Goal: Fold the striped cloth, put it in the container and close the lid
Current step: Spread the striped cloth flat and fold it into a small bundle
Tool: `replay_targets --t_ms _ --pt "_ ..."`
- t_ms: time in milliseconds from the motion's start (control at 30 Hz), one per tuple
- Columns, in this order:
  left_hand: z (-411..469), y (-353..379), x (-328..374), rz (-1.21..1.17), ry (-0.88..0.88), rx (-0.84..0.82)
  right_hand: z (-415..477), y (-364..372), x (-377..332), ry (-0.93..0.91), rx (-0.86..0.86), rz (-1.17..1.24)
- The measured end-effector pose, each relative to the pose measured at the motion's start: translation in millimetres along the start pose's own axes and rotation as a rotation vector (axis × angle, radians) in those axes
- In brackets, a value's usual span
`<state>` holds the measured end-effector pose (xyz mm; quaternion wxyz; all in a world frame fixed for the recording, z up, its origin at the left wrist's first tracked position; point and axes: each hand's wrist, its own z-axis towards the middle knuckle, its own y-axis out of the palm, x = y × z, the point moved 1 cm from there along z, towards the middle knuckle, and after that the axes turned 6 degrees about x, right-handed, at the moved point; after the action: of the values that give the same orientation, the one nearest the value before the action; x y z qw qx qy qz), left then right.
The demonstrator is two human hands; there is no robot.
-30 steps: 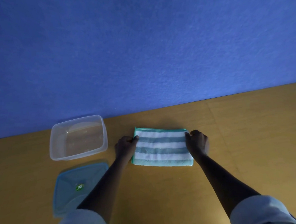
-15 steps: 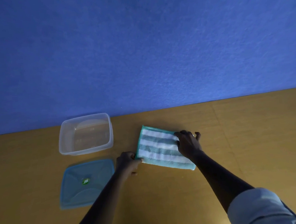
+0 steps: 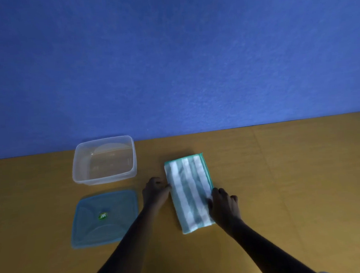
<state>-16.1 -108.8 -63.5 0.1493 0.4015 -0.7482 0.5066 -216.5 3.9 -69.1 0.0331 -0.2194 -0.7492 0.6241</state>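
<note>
Striped cloth (image 3: 189,191) folded lengthwise, both hands touching edges.

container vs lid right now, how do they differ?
The container is clear and deep, standing open and empty; the lid is blue-tinted, flat, and lies on the table. The container sits nearer the wall, the lid in front of it. The lid bears a green sticker; the container shows none. Both are rounded rectangles, untouched by either hand.

The single head-worn wide-angle camera looks forward and down from above the person's forearms onto the near brown wooden tabletop (image 3: 285,193), with the blue textured wall (image 3: 169,62) filling the upper half
</note>
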Motion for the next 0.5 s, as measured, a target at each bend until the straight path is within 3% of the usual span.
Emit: replay_targets --t_ms 267,500 --pt "-27 12 -19 0.078 -0.016 -0.124 22 -16 0 0.111 0.138 0.158" --pt "-37 18 -17 0.097 -0.006 -0.107 38 -13 -2 0.262 0.021 0.281"
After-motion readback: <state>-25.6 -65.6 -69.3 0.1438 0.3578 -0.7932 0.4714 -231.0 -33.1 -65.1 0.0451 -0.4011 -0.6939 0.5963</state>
